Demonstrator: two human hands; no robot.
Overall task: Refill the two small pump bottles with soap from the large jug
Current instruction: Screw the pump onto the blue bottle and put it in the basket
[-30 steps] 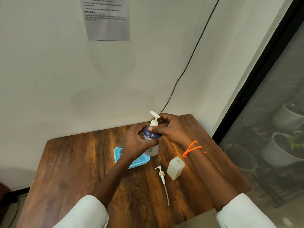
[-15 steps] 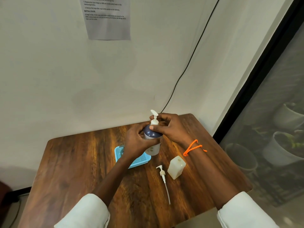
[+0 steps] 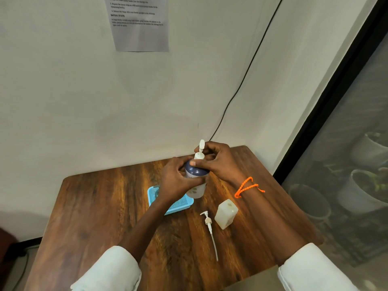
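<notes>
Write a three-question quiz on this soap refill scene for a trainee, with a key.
1. True or false: the square bottle has its pump fitted.
2. Which hand grips the body of the blue-capped bottle?
A. left hand
B. right hand
C. neither
3. Fill in: the loose pump lies on the table between the square bottle and the blue ______.

Key:
1. False; its neck is open and a pump lies beside it.
2. A; the right hand is up at the pump collar.
3. tray
</notes>
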